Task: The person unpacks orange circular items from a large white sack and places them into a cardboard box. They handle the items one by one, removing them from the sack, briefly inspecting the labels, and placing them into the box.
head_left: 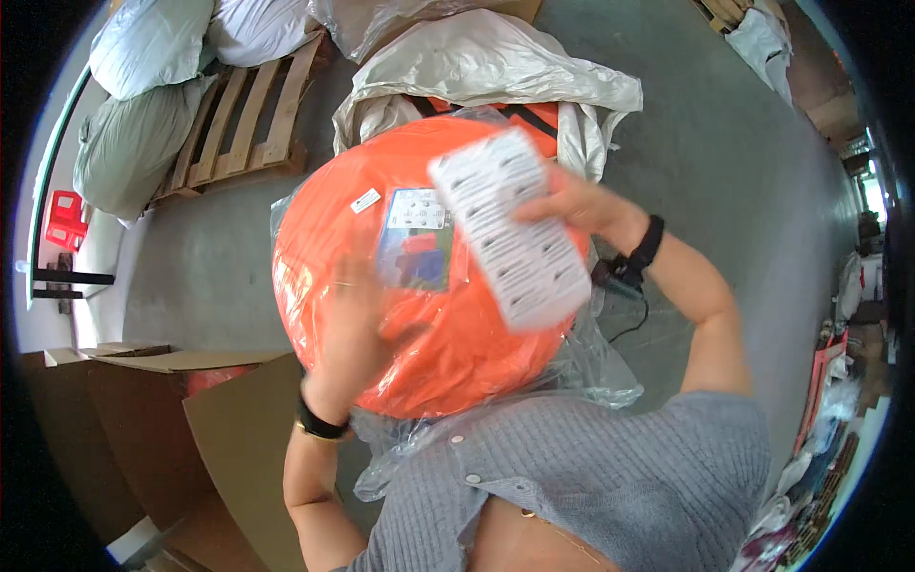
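Observation:
A large round orange bundle (pixel 315 257) in clear plastic lies in front of me. My right hand (pixel 577 202) grips a white printed sheet (pixel 524 243) by its right edge and holds it tilted above the bundle. The sheet carries rows of small dark pictures and text, slightly blurred. Over the left part of the bundle is my left hand (pixel 353 310), its fingers smeared by motion, with nothing visible in it. Between the hands, a colour-printed card (pixel 416 238) and a small white label (pixel 365 200) show on the bundle.
An open cardboard box (pixel 238 448) stands at the lower left. Full sacks (pixel 143 48) and a wooden pallet (pixel 250 114) are at the far left. Behind the bundle lies a whitish sack (pixel 477 57) with orange cloth in its mouth. Loose clear plastic (pixel 596 367) spreads near me.

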The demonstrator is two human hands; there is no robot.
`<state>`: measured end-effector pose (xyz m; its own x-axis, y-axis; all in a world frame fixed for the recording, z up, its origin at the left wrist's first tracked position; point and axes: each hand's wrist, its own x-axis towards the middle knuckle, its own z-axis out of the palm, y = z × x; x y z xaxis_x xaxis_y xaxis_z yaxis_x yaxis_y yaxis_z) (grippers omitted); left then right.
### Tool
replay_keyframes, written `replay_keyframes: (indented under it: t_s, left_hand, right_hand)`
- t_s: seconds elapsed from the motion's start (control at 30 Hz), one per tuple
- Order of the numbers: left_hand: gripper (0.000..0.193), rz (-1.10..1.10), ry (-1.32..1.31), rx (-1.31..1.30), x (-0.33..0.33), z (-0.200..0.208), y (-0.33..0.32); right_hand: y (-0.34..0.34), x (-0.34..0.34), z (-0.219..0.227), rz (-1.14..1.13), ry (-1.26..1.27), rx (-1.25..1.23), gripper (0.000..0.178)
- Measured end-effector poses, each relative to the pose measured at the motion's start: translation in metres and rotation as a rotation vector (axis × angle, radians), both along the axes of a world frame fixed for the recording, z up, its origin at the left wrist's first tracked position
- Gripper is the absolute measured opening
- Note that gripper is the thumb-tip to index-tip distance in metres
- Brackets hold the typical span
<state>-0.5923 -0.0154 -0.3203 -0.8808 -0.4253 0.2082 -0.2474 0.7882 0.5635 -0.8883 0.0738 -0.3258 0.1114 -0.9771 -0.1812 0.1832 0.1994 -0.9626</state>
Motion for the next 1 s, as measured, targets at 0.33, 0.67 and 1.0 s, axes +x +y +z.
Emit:
replay_keyframes:
  t_s: [0.33,0.67,1.0]
  left_hand:
    - [0.05,0.753,0.168,1.784,0.169,-0.182,-0.126]
    - [0.048,0.743,0.438,1.19,0.142,-0.07,-0.076]
    - [0.058,0.842,0.587,0.674,0.099,-0.012,0.018]
  right_hand:
    - [0.059,-0.178,-0.078,-0.282,0.178,0.381,0.047]
    - [0.041,-0.231,-0.16,-0.107,0.538,0.549,0.03]
    - [-0.067,-0.203,-0.2,-0.276,1.181,0.159,0.06]
